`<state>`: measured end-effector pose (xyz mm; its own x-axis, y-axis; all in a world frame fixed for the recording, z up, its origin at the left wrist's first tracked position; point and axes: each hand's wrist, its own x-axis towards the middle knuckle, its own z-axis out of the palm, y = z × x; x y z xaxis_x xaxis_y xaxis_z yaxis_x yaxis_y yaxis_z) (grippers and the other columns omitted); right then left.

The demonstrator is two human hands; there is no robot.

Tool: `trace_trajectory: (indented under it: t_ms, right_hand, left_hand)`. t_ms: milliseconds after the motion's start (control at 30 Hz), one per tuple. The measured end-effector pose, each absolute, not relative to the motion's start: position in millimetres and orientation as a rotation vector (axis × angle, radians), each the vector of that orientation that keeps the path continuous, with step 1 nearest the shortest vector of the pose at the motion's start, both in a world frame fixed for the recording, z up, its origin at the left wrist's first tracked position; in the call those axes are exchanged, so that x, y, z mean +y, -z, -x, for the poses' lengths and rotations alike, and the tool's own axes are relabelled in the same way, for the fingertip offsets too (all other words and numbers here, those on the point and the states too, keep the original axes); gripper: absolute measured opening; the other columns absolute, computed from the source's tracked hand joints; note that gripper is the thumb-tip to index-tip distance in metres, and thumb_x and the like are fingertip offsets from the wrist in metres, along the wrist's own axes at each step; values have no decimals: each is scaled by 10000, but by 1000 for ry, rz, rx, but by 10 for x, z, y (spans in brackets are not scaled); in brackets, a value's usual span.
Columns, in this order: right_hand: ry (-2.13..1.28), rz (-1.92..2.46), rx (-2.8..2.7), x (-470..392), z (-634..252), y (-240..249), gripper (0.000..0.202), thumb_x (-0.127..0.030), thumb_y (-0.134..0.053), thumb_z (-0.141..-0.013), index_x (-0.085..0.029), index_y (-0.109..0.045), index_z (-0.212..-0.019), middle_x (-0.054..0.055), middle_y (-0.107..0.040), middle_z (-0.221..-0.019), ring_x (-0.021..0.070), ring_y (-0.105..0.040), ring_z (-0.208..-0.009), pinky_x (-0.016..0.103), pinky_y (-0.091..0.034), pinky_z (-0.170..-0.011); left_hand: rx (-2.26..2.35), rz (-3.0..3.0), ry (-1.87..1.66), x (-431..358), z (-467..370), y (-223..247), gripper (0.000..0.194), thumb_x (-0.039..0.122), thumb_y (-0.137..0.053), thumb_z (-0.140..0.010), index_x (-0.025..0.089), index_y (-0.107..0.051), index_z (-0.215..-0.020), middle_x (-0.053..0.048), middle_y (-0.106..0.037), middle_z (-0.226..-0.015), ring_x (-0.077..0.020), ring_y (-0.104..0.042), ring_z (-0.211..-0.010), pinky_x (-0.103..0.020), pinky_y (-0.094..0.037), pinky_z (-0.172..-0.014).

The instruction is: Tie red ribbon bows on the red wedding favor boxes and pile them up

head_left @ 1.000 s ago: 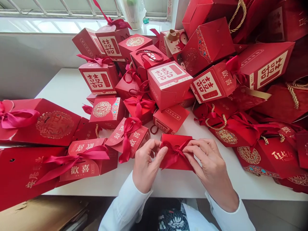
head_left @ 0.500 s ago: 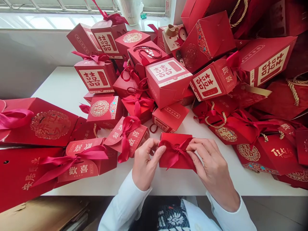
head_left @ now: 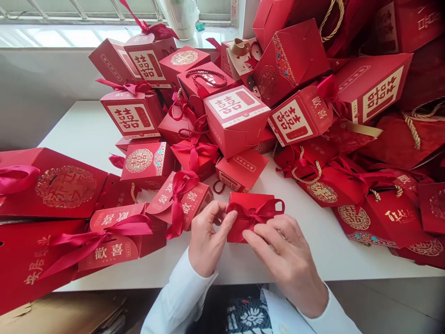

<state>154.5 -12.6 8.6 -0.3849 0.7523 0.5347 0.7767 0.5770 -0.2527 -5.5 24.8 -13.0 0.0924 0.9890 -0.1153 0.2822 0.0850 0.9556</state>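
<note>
A small red gift box (head_left: 239,232) sits at the table's front edge between my hands. A dark red ribbon (head_left: 255,214) is tied across its top in a bow, with a loop standing out on the right. My left hand (head_left: 208,236) pinches the bow's left loop between thumb and forefinger. Over the box's front right, my right hand (head_left: 290,255) has its thumb and forefinger closed at the ribbon's lower tail, just below the knot. Its fingers cover part of the box and the tail.
Red gift boxes (head_left: 236,118) are heaped behind on the white table (head_left: 69,127). More boxes with bows (head_left: 111,236) lie to my left. Bags with rope handles (head_left: 354,218) crowd the right side. A windowsill (head_left: 69,35) with a clear cup (head_left: 179,18) runs along the back.
My right hand has let go of the bow's right loop and moved left and down to the tail below the knot. My left hand keeps its pinch. The view has shifted slightly.
</note>
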Motion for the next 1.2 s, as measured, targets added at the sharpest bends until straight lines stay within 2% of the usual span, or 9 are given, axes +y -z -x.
trace_trajectory:
  t_ms: [200,400,533,667,733,867,1067,1200]
  right_hand:
    - [2,1024,-2179,-210,-1554,-12,251,-81,-444,-930,-131,-689,-924,43,-709,-832,170,-530,-829,385,-400,-903]
    - [-75,890,-2205,-257,-1571,-9,216,-92,-479,-909,-118,-693,-890,46,-698,-790,167,-542,-815,360,-434,-861]
    - [-201,943,-2088,-233,-1679,-118,186,-200,-510,-926,-127,-676,-964,62,-676,-811,177,-536,-787,361,-467,-803]
    - [-122,1323,-1914,-31,-1901,-251,177,-109,-549,-889,-191,-667,-992,53,-637,-865,175,-536,-817,310,-460,-752]
    - [-73,1419,-1993,115,-1991,-289,180,-129,-576,-880,-218,-676,-1001,48,-626,-891,180,-518,-839,303,-459,-752]
    - [-177,1279,-2304,336,-2030,-324,212,-129,-533,-902,-218,-677,-1031,66,-631,-957,202,-483,-915,332,-475,-792]
    - [-193,1206,-2442,387,-1948,-340,217,-151,-496,-927,-189,-688,-833,74,-633,-906,202,-449,-884,358,-468,-786]
    - [-243,1250,-2357,325,-1987,-295,160,-134,-543,-901,-186,-677,-830,62,-627,-917,202,-454,-906,342,-457,-778]
  left_hand:
    - [1372,-1365,-896,246,21,143,237,377,-539,-877,160,-546,-783,10,-495,-689,-112,-432,-621,-236,-382,-587]
    - [1368,-1346,-898,239,8,135,242,384,-543,-874,157,-546,-790,11,-496,-698,-109,-438,-620,-238,-386,-590]
    - [1374,-1348,-896,236,16,138,240,381,-546,-871,157,-544,-784,14,-483,-690,-110,-434,-626,-234,-387,-596]
    - [1358,-1371,-904,241,28,120,219,363,-557,-860,155,-554,-790,12,-494,-689,-112,-443,-634,-231,-385,-603]
    - [1350,-1398,-904,255,26,92,209,360,-573,-851,156,-570,-809,18,-485,-681,-109,-438,-628,-228,-377,-601]
    - [1382,-1437,-873,299,3,32,242,396,-566,-858,160,-591,-806,17,-475,-670,-116,-440,-641,-230,-357,-591]
    - [1437,-1484,-869,334,-17,17,244,359,-571,-847,163,-565,-701,13,-466,-627,-124,-439,-628,-233,-348,-565]
    - [1424,-1468,-860,330,-4,30,262,360,-556,-853,165,-542,-679,13,-469,-624,-118,-429,-604,-233,-346,-555]
